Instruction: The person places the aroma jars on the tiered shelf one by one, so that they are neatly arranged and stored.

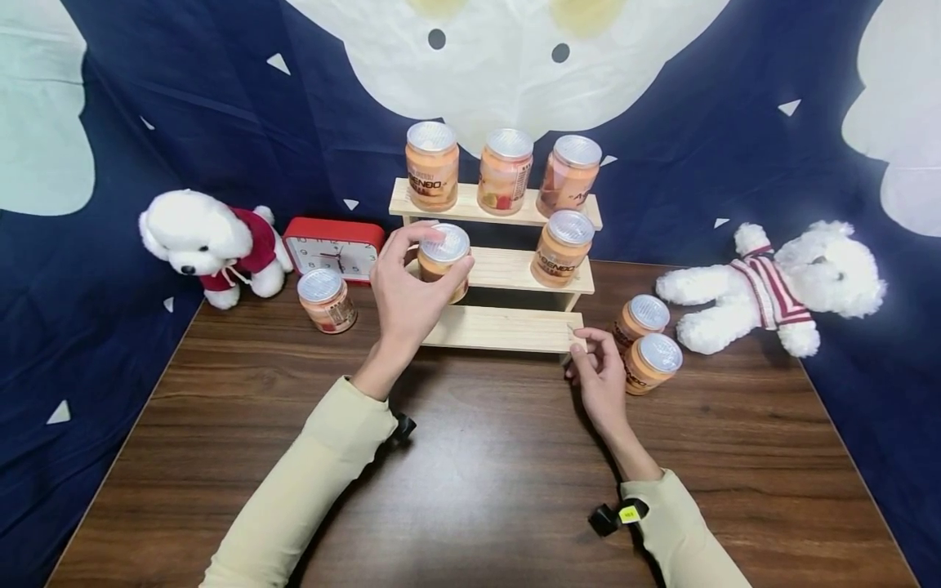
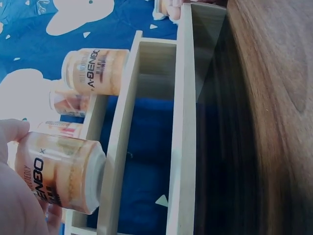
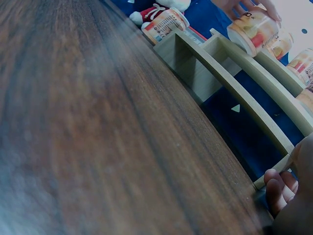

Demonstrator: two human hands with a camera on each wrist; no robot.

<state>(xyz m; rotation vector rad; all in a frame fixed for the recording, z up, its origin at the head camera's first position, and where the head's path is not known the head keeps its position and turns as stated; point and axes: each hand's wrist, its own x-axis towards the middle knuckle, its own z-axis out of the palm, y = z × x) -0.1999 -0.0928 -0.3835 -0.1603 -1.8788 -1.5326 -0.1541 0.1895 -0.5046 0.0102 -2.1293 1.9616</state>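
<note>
My left hand grips a fruit jar with a silver lid between thumb and fingers, at the left end of the wooden three-step rack's middle step. In the left wrist view the held jar has its base close to the step's edge; whether they touch I cannot tell. At the right end of the bottom step, my right hand pinches the board, its curled fingers showing in the right wrist view. One similar jar stands on the middle step's right side.
Three jars line the top step. A single jar stands left of the rack by a red clock and a white plush dog. Two jars stand at the right, near a plush toy lying down.
</note>
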